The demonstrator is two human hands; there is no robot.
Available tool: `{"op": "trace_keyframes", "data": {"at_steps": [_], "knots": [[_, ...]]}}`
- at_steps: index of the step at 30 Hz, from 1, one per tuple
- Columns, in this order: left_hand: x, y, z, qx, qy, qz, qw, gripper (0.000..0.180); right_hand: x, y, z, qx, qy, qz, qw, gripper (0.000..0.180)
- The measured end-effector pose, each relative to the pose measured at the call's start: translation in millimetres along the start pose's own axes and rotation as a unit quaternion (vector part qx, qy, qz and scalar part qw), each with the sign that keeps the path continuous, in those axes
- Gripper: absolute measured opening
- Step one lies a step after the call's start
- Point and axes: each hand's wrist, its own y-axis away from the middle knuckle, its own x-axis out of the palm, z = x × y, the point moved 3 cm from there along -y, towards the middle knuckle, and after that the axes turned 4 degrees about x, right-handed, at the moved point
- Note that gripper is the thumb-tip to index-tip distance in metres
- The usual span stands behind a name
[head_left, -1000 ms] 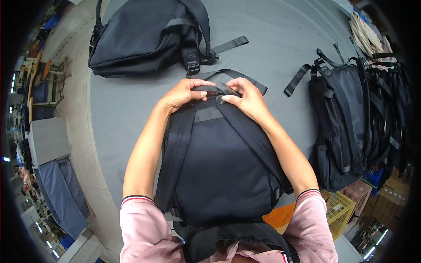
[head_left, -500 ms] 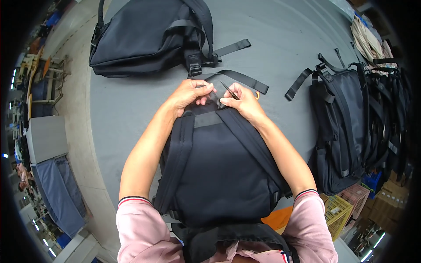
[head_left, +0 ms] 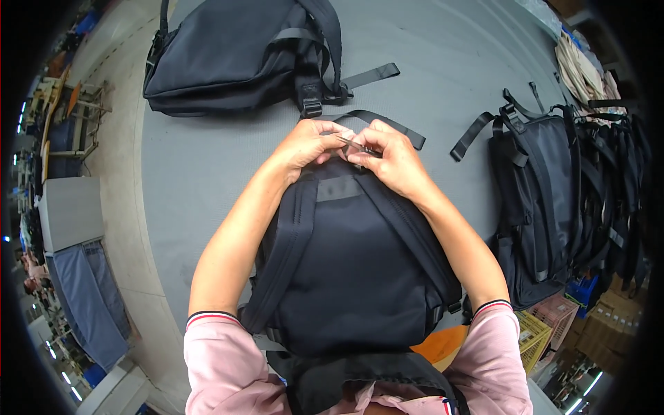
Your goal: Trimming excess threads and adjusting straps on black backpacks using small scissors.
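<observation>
A black backpack (head_left: 360,270) lies on the table directly before me, its two padded shoulder straps facing up and its top end away from me. Both hands meet at that top end. My left hand (head_left: 311,146) is closed in a pinch just above the top edge; what its fingertips hold is too small to make out. My right hand (head_left: 389,155) grips a slim pointed metal tool (head_left: 360,146), whose tip points left and reaches my left fingertips. Behind my hands a loose black webbing strap (head_left: 394,126) lies on the table.
Another black backpack (head_left: 228,66) lies at the far left of the grey table (head_left: 443,69). Several more black backpacks (head_left: 543,200) stand along the right edge. Beyond them are a yellow crate (head_left: 534,339), a pink crate (head_left: 559,315) and cardboard boxes (head_left: 609,321).
My hands have come together, and the pointed tool has swung from pointing up and away to pointing left at my left fingertips. The backpack has shifted slightly to the right.
</observation>
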Motion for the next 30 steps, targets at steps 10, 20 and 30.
{"op": "trace_keyframes", "data": {"at_steps": [10,20,30], "knots": [[1,-1,6,-0.022,0.021,0.009,1.0,0.024,-27,25,1,0.029,0.072,-0.059,0.995,0.02],[3,0,3,0.004,-0.008,-0.017,1.0,0.019,-31,30,35,-0.122,0.353,-0.043,0.927,0.02],[1,2,4,-0.015,-0.008,-0.009,1.0,0.021,-26,22,3,-0.021,0.154,-0.002,0.988,0.023]]}}
